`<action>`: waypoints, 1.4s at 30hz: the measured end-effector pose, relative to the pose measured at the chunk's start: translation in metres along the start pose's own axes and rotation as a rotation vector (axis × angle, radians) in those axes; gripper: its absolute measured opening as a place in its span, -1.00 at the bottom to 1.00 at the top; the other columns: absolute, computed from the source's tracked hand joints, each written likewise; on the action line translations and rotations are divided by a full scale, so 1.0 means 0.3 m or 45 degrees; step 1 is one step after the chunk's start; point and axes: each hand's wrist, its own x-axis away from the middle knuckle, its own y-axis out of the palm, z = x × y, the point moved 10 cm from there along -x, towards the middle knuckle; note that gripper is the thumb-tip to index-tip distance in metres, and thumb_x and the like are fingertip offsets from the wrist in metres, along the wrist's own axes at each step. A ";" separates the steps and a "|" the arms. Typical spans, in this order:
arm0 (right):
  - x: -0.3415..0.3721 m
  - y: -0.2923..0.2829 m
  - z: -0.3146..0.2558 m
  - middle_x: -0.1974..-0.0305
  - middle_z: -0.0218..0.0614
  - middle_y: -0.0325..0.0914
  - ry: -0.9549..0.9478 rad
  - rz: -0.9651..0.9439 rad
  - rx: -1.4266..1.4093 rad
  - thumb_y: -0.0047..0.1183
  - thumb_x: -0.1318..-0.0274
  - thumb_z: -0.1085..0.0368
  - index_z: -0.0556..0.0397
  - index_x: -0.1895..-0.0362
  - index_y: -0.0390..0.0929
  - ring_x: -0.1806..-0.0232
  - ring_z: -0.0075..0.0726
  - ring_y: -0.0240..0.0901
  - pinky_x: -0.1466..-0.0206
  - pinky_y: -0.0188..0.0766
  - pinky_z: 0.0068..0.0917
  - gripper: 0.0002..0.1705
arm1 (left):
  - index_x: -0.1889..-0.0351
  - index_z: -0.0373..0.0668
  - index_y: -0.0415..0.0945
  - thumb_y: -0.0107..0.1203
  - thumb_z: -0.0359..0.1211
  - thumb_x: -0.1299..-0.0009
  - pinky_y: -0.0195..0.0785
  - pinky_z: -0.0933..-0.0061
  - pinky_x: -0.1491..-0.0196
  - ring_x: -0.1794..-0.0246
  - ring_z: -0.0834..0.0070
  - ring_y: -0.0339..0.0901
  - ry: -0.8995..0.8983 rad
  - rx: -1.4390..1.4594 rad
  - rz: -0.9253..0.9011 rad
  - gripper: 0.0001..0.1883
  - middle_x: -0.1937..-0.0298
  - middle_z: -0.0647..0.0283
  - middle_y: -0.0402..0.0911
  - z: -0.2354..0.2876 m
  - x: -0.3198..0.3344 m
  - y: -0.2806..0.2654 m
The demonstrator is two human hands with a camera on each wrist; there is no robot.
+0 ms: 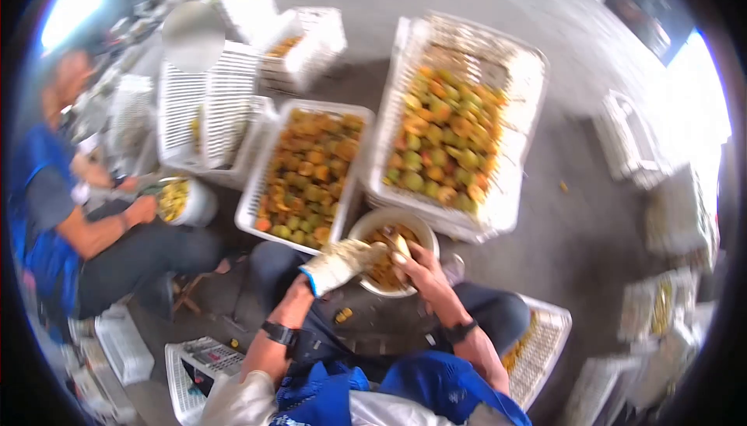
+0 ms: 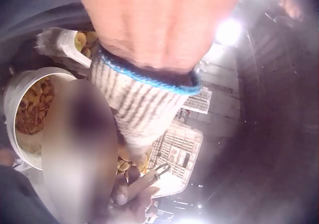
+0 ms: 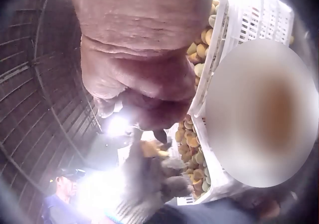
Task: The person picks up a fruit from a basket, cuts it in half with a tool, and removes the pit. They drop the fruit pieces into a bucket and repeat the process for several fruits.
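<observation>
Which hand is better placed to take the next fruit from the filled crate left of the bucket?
Probably the left hand: it is closer to that crate, though it appears to hold a piece of fruit. The right hand is farther off and occupied, holding a pale-handled tool.

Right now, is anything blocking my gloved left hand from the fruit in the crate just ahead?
Only the white crate's near rim lies between the left hand and the fruit; nothing else visible stands in the way.

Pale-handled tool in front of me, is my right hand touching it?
Touching: the head view shows the right hand gripping its pale handle.
</observation>
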 end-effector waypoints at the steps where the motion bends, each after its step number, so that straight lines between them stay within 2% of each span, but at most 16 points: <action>1: 0.003 -0.009 -0.038 0.49 -0.52 0.39 -0.064 0.081 -0.005 0.11 -0.39 -0.05 0.03 0.32 0.47 0.49 -0.62 0.24 0.44 0.14 -0.51 -0.58 | -0.31 -0.16 0.53 -0.12 -0.09 -0.65 0.46 0.24 -0.25 -0.26 0.23 0.58 0.362 -0.355 0.156 -0.54 -0.26 0.08 0.64 -0.053 -0.090 0.000; 2: -0.004 -0.022 0.002 0.48 -0.52 0.42 -0.054 0.118 -0.098 0.10 -0.42 -0.08 0.06 0.25 0.49 0.49 -0.64 0.23 0.43 0.17 -0.56 -0.56 | -0.27 -0.16 0.56 -0.10 -0.05 -0.65 0.43 0.21 -0.25 -0.27 0.15 0.56 0.745 -0.686 0.349 -0.53 -0.25 0.04 0.63 -0.095 -0.149 0.017; 4: 0.013 -0.067 -0.053 0.45 -0.50 0.49 -0.166 0.238 -0.079 0.09 -0.44 -0.11 0.11 0.06 0.54 0.47 -0.66 0.23 0.41 0.21 -0.59 -0.52 | -0.23 -0.09 0.59 -0.04 0.06 -0.59 0.46 0.10 -0.15 -0.17 0.00 0.59 0.215 -0.326 0.385 -0.49 -0.09 0.06 0.72 -0.080 -0.147 -0.052; 6: 0.037 -0.114 -0.061 0.43 -0.48 0.52 -0.126 0.302 -0.144 0.10 -0.43 -0.11 0.13 -0.04 0.53 0.47 -0.66 0.26 0.41 0.23 -0.59 -0.48 | -0.27 -0.08 0.56 -0.07 -0.08 -0.63 0.46 0.14 -0.19 -0.22 0.08 0.58 0.459 -0.415 0.494 -0.58 -0.23 0.02 0.63 -0.031 -0.151 -0.066; 8: 0.056 -0.161 -0.093 0.36 -0.43 0.57 -0.075 0.347 -0.214 0.15 -0.41 -0.06 0.17 -0.21 0.50 0.44 -0.64 0.35 0.38 0.32 -0.60 -0.42 | -0.15 -0.15 0.60 -0.06 -0.11 -0.60 0.49 0.05 -0.12 -0.10 0.03 0.61 0.914 -0.822 0.606 -0.61 -0.04 0.06 0.71 0.079 -0.107 -0.040; 12: 0.032 -0.378 -0.251 0.34 -0.43 0.52 -0.226 0.637 0.068 0.33 -0.11 0.26 0.16 0.08 0.54 0.40 -0.58 0.39 0.38 0.39 -0.54 -0.64 | -0.20 -0.08 0.61 -0.03 -0.19 -0.54 0.51 0.10 -0.11 -0.13 0.09 0.62 0.997 -0.884 0.503 -0.63 -0.13 0.08 0.69 0.206 -0.160 -0.022; 18: -0.208 -0.746 -0.321 0.54 -0.50 0.48 -0.179 1.006 0.239 0.36 -0.11 0.23 0.14 0.29 0.61 0.71 -0.63 0.33 0.68 0.28 -0.61 -0.74 | -0.06 -0.08 0.66 -0.04 -0.20 -0.57 0.55 0.03 0.02 0.06 0.01 0.65 1.064 -0.566 0.585 -0.69 0.02 0.09 0.73 0.224 -0.238 -0.066; 20: -0.335 -0.791 -0.350 0.52 -0.51 0.47 -0.218 0.968 0.472 0.32 -0.10 0.24 0.04 0.31 0.59 0.64 -0.65 0.32 0.58 0.34 -0.54 -0.80 | -0.16 -0.08 0.60 0.01 -0.30 -0.52 0.61 0.10 0.15 0.09 0.06 0.68 1.163 -0.945 0.559 -0.69 -0.04 0.11 0.70 0.230 -0.206 -0.028; 22: -0.521 -0.884 -0.338 0.39 -0.14 0.63 -0.209 1.026 1.177 0.23 -0.08 0.27 -0.02 0.06 0.68 0.35 -0.09 0.63 0.26 0.54 -0.16 -0.70 | -0.26 -0.04 0.55 0.05 -0.35 -0.44 0.64 0.15 0.14 0.03 0.12 0.68 1.228 -1.082 0.611 -0.59 -0.15 0.14 0.66 0.286 -0.124 -0.039; 23: -0.583 -0.828 -0.416 0.39 -0.17 0.62 -0.390 1.086 1.494 0.23 -0.12 0.26 0.02 -0.01 0.65 0.32 -0.11 0.62 0.20 0.54 -0.13 -0.65 | -0.30 -0.02 0.53 0.07 -0.34 -0.37 0.65 0.16 0.12 -0.04 0.13 0.67 1.145 -1.130 0.526 -0.52 -0.21 0.12 0.63 0.274 -0.157 -0.023; 26: -0.768 -0.667 -0.477 0.16 -0.04 0.65 -0.611 0.982 2.029 0.14 -0.25 0.25 -0.05 -0.18 0.59 0.18 -0.02 0.62 0.12 0.54 -0.01 -0.59 | -0.23 -0.08 0.57 0.10 -0.27 -0.37 0.61 0.14 0.06 -0.01 0.12 0.67 1.055 -0.982 0.509 -0.55 -0.18 0.07 0.63 0.237 -0.222 -0.022; 27: -0.834 -0.719 -0.427 -0.01 -0.01 0.64 -0.582 0.931 1.740 0.08 -0.29 0.28 -0.10 -0.23 0.57 0.08 0.05 0.63 0.09 0.53 0.05 -0.59 | -0.20 -0.15 0.57 0.11 -0.22 -0.39 0.56 0.11 -0.06 -0.03 0.10 0.65 0.957 -0.775 0.502 -0.56 -0.17 0.01 0.63 0.158 -0.264 -0.016; 28: -0.879 -0.640 -0.403 -0.15 0.02 0.55 -0.762 0.770 2.338 -0.08 -0.32 0.31 -0.04 -0.26 0.54 0.01 0.18 0.61 0.10 0.52 0.05 -0.55 | -0.16 -0.19 0.57 0.08 -0.16 -0.42 0.48 0.08 -0.16 -0.06 0.07 0.62 1.089 -0.636 0.650 -0.57 -0.11 -0.03 0.64 0.169 -0.245 -0.037; 29: -1.001 -0.701 -0.348 -0.12 0.03 0.59 -0.101 0.527 2.242 -0.07 -0.33 0.27 -0.04 -0.23 0.56 -0.01 0.13 0.62 0.04 0.55 0.00 -0.58 | -0.12 -0.17 0.58 0.07 -0.15 -0.42 0.45 0.03 -0.18 -0.06 0.04 0.62 1.004 -0.469 0.644 -0.59 -0.05 -0.04 0.66 0.121 -0.296 -0.014; 37: -0.892 -0.579 -0.455 0.03 0.05 0.65 -0.520 0.549 1.994 0.14 -0.22 0.29 0.01 -0.10 0.58 0.09 0.35 0.58 0.05 0.50 0.12 -0.65 | -0.34 -0.16 0.43 -0.08 -0.22 -0.57 0.46 0.03 -0.25 -0.19 0.01 0.56 0.713 -0.233 0.216 -0.57 -0.23 -0.06 0.56 0.128 -0.356 -0.003; 42: -0.671 -0.597 -0.343 0.17 0.16 0.63 -0.312 0.761 1.552 0.20 -0.10 0.25 0.18 -0.02 0.58 0.21 0.38 0.58 0.12 0.50 0.04 -0.60 | -0.54 -0.16 0.25 -0.21 -0.32 -0.65 0.33 0.08 -0.48 -0.49 0.04 0.37 0.774 0.288 0.079 -0.50 -0.53 -0.07 0.32 0.037 -0.429 0.090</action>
